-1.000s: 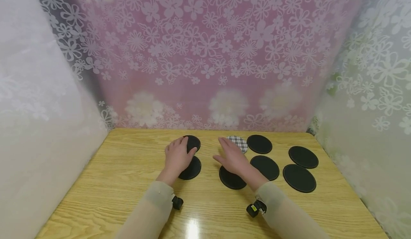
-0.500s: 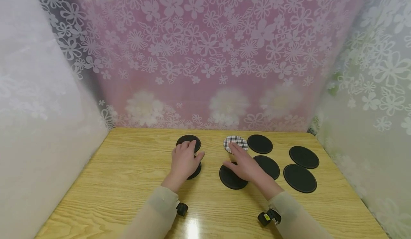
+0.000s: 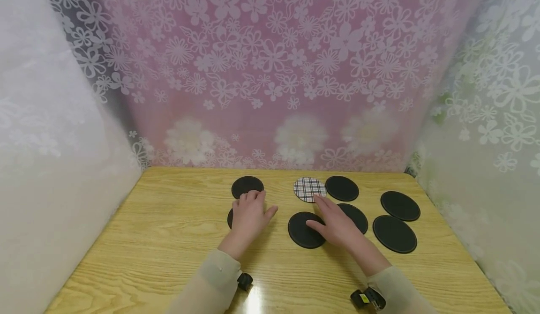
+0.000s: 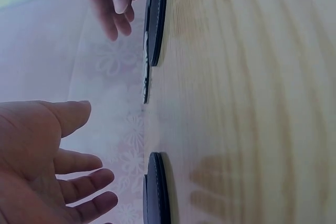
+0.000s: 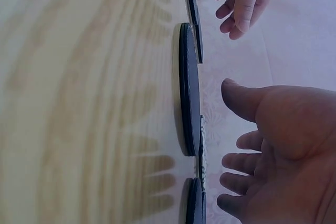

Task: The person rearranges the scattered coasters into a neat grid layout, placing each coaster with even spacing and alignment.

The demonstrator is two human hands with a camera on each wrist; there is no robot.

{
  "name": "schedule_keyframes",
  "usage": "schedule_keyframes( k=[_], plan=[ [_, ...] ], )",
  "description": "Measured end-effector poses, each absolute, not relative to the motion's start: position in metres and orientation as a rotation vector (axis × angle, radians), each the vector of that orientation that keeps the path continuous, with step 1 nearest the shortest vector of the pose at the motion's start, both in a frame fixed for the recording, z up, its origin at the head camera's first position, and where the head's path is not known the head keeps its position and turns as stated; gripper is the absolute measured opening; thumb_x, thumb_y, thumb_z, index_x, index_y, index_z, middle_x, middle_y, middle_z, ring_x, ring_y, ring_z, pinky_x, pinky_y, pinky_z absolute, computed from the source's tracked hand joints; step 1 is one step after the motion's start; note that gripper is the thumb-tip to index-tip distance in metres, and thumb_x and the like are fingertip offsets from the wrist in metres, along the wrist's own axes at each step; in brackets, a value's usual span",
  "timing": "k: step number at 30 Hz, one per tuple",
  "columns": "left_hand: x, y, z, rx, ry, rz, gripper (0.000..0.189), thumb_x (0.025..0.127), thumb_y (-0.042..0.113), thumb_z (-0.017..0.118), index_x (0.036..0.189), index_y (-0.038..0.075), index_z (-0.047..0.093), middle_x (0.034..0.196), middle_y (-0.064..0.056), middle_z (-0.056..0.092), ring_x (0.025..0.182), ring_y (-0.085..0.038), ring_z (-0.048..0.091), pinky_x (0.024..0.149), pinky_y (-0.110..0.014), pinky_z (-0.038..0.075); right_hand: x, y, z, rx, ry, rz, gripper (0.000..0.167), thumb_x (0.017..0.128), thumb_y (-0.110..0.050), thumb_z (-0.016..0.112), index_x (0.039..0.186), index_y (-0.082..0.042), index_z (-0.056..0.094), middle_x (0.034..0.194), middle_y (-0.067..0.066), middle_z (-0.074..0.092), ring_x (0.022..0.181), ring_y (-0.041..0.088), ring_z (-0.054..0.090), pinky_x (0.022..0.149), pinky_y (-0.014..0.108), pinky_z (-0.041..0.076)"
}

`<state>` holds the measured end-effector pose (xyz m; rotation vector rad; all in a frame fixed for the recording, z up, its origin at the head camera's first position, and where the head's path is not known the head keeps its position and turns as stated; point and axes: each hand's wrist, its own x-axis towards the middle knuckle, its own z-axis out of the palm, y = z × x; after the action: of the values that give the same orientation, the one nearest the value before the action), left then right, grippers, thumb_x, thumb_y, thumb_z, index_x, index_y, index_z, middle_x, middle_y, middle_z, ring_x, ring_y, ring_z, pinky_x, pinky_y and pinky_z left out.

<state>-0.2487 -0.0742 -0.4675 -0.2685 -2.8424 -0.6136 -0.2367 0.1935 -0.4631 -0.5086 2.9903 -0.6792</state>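
My left hand (image 3: 250, 215) hovers above the two left black round coasters, covering most of the nearer coaster (image 3: 230, 219); the farther coaster (image 3: 247, 186) shows past the fingertips. In the left wrist view the left hand (image 4: 42, 161) is apart from the table, fingers loosely spread, holding nothing. My right hand (image 3: 339, 225) is over the middle group, between a black coaster (image 3: 304, 232) and another black coaster (image 3: 356, 216) partly hidden by it. Beyond its fingertips lies a plaid coaster (image 3: 309, 189). The right wrist view shows the right hand (image 5: 283, 150) raised, with nothing held.
A black coaster (image 3: 342, 188) lies beside the plaid one at the back. Two more black coasters, one farther (image 3: 400, 205) and one nearer (image 3: 394, 234), are at the right. The wooden table (image 3: 160, 229) meets a pink floral curtain (image 3: 270, 79) at its back edge.
Both hands have drawn back toward the near side and shifted right. The plaid coaster and the far left coaster have come more into view. The coasters stay in place.
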Motion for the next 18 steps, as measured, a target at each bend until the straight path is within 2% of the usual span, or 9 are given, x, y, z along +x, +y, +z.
schedule_keyframes(
  k=[7, 12, 18],
  plan=[
    [-0.243, -0.064, -0.466, -0.286, -2.883, -0.594, 0.061, 0.106, 0.052, 0.074, 0.148, 0.008, 0.069, 0.142, -0.014, 0.066, 0.134, -0.043, 0.057, 0.110, -0.068, 0.042, -0.229, 0.197, -0.463, -0.426, 2.986, -0.676, 0.083, 0.108, -0.038, 0.074, 0.169, 0.003, 0.036, 0.168, 0.033, 0.040, 0.154, 0.054, 0.040, 0.117, 0.071, 0.039],
    [-0.238, -0.055, -0.468, -0.331, -2.886, -0.567, 0.058, 0.105, 0.052, 0.076, 0.143, 0.008, 0.073, 0.136, -0.014, 0.068, 0.128, -0.041, 0.059, 0.104, -0.064, 0.046, -0.224, 0.197, -0.460, -0.381, 2.997, -0.652, 0.079, 0.108, -0.038, 0.075, 0.167, 0.003, 0.041, 0.166, 0.032, 0.043, 0.153, 0.054, 0.042, 0.116, 0.071, 0.040],
    [-0.234, -0.050, -0.472, -0.366, -2.904, -0.567, 0.055, 0.104, 0.052, 0.076, 0.139, 0.009, 0.075, 0.133, -0.012, 0.069, 0.124, -0.038, 0.059, 0.100, -0.058, 0.047, -0.223, 0.200, -0.460, -0.362, 3.040, -0.593, 0.076, 0.105, -0.038, 0.079, 0.159, 0.006, 0.051, 0.156, 0.032, 0.052, 0.145, 0.054, 0.049, 0.112, 0.069, 0.045]
  ],
)
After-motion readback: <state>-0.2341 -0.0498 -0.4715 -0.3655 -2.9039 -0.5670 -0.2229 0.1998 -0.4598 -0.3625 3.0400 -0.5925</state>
